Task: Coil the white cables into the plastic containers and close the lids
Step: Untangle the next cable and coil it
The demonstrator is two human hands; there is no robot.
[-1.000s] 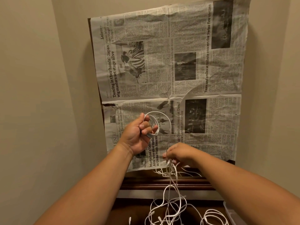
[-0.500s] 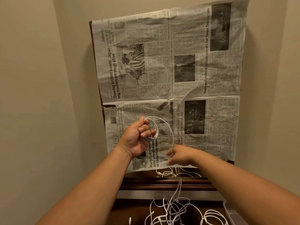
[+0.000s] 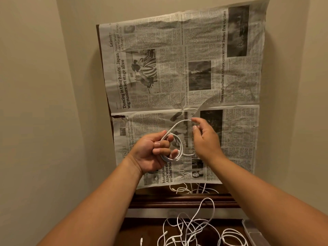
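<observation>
Left hand (image 3: pixel 150 154) is gripping the coiled white cable (image 3: pixel 180 152) over the newspaper (image 3: pixel 236 96), fingers (image 3: pixel 160 144) curled through the loops. Right hand (image 3: pixel 206 142) is pinching the strand's top arc. Spare cables (image 3: pixel 195 231) are lying tangled on the worktop (image 3: pixel 140 229), near the plastic container (image 3: pixel 253 234).

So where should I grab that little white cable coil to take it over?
Probably across the stacked strands at the lower right edge of the coil, coming from the right. The loops lie bunched together there, so one pinch traps them all, and the left hand covers the left side.
</observation>
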